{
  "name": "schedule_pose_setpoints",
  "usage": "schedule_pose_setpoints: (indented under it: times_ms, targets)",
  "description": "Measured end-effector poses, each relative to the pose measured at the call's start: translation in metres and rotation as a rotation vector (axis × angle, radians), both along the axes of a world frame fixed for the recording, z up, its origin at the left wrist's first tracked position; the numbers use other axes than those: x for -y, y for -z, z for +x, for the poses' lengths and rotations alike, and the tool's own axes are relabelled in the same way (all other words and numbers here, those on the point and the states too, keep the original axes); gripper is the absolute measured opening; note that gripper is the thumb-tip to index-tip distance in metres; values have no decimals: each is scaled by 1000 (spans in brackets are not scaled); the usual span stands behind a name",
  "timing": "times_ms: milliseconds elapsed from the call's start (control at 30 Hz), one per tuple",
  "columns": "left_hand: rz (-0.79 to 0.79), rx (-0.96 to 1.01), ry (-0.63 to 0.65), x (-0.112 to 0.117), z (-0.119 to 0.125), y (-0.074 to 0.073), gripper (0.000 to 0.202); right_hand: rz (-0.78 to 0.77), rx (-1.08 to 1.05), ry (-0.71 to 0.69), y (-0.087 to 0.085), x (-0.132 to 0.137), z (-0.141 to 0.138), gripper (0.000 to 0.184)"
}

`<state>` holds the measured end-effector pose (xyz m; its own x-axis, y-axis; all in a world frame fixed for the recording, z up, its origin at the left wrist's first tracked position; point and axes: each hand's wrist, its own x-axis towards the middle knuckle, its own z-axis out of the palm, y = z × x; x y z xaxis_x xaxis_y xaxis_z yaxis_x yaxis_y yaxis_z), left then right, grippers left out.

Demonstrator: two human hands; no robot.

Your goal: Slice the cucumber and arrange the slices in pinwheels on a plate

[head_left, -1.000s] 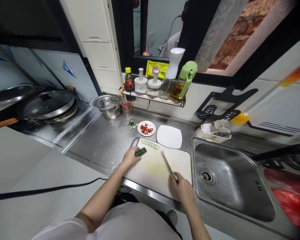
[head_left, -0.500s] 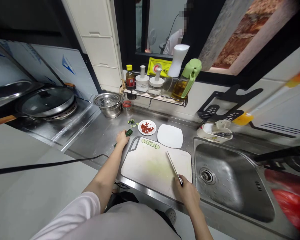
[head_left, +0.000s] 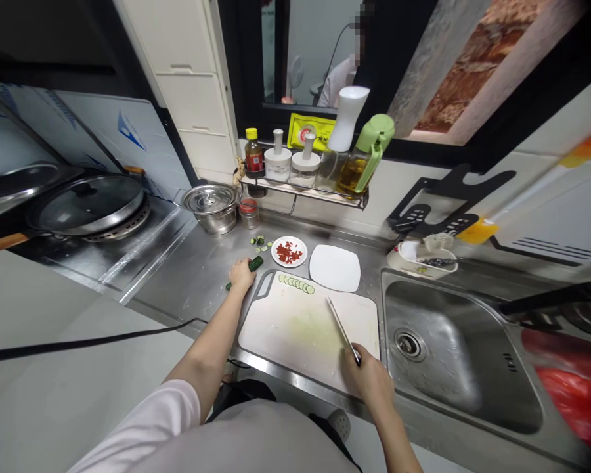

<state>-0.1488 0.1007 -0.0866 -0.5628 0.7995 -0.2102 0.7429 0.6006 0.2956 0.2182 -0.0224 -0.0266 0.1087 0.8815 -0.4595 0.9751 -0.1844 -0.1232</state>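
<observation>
My left hand (head_left: 242,274) is closed round a dark green cucumber (head_left: 256,263) on the steel counter, left of the cutting board. Both ends of the cucumber stick out past my fingers. In my right hand (head_left: 367,371) is a kitchen knife (head_left: 342,330), its blade pointing away from me above the right part of the white cutting board (head_left: 266,332). A row of overlapping cucumber slices (head_left: 296,284) lies along the board's far edge. Beyond the board stand a plate of chopped red pieces (head_left: 289,252) and a bare white plate (head_left: 335,267).
Cucumber scraps (head_left: 260,243) lie behind my left hand. A lidded steel pot (head_left: 217,207) and a red-topped jar (head_left: 249,213) stand further back. To the right is the sink (head_left: 438,348); to the left, a lidded pan (head_left: 86,207) on the stove. A seasoning rack (head_left: 305,189) hangs above.
My left hand has closed round the cucumber, and more of it shows at both ends. My right hand and the knife hold almost the same place. The view has shifted slightly.
</observation>
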Motion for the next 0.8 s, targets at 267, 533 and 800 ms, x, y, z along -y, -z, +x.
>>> schedule_pose_setpoints:
  times_ms: [267,533,800]
  targets:
    - [43,14,-29,7,7,-9,59,-10,-5,15,0,0,-1,48]
    - [273,-6,207,41,80,-18,34,-8,-24,19,3,2,1,47]
    - [242,142,414,44,137,-3,24,-5,26,-16,1,5,1,39]
